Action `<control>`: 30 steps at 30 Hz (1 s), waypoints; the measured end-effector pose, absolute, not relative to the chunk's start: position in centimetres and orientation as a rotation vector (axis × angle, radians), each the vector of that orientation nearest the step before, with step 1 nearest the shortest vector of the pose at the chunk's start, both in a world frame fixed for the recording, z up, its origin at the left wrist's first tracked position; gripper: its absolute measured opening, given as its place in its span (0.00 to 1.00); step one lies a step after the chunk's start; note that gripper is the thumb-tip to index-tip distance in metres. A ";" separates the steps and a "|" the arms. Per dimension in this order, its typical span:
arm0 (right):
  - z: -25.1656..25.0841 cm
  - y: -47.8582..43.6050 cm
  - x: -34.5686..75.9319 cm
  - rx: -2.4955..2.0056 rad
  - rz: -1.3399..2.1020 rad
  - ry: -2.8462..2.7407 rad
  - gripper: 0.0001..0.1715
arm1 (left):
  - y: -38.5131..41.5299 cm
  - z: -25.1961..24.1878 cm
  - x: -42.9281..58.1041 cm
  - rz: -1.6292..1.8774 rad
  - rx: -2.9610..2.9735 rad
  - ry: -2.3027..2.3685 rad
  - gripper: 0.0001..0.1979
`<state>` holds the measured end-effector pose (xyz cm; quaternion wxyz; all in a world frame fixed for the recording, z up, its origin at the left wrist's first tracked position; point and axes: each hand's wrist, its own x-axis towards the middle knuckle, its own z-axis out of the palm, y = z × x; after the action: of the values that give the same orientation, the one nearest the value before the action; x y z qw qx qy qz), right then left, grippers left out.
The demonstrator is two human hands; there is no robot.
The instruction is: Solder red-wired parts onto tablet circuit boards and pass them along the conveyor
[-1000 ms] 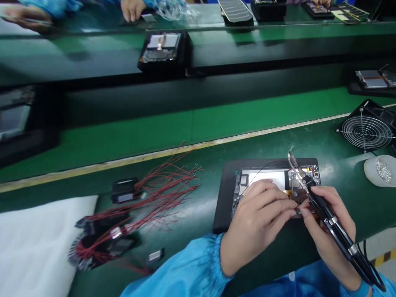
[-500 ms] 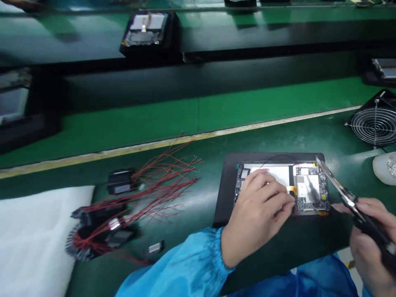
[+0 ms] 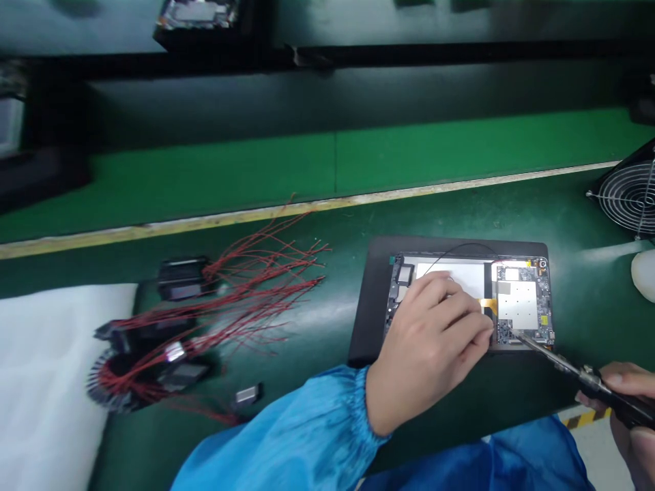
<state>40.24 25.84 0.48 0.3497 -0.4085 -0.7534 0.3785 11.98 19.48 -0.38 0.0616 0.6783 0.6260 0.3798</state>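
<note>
An opened tablet (image 3: 522, 300) with its circuit board and white panel showing lies in a black tray (image 3: 373, 300) on the green bench. My left hand (image 3: 434, 348) rests on the tablet's lower middle, fingers curled and pressed onto a small part beside the board that I cannot make out. My right hand (image 3: 627, 409), at the lower right edge, grips a soldering iron (image 3: 563, 361). Its metal tip touches the lower edge of the circuit board.
A bundle of black speaker parts with red wires (image 3: 205, 320) lies to the left, next to a white foam sheet (image 3: 46, 382). A small fan (image 3: 629, 198) stands at the right edge. A green conveyor belt (image 3: 307, 177) runs behind, with another tray (image 3: 199, 20) beyond it.
My right hand has swung the soldering iron from above the board out to the right and down, so its tip now meets the board's lower edge. The camera has tilted down.
</note>
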 end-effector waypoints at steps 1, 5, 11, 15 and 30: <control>0.4 26.0 40.2 -1.011 0.976 -1.998 0.13 | 19.5 -0.4 12.0 1.145 2.054 1.896 0.08; 0.5 26.4 40.3 -0.957 0.889 -2.123 0.12 | 19.5 -0.4 12.1 1.135 2.060 1.907 0.08; 0.4 26.4 39.9 -0.995 0.839 -2.133 0.12 | 19.5 -0.4 12.2 1.156 2.068 1.925 0.08; 0.2 26.2 39.9 -1.036 0.849 -2.076 0.13 | 19.5 -0.4 12.2 1.160 2.075 1.928 0.08; 0.6 25.9 39.7 -1.089 0.858 -2.064 0.13 | 19.4 -0.5 12.1 1.132 2.078 1.929 0.07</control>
<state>39.68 25.92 0.56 0.3218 -0.4146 -0.7860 0.3266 12.13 19.39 -0.49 0.0445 0.6800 0.6312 0.3704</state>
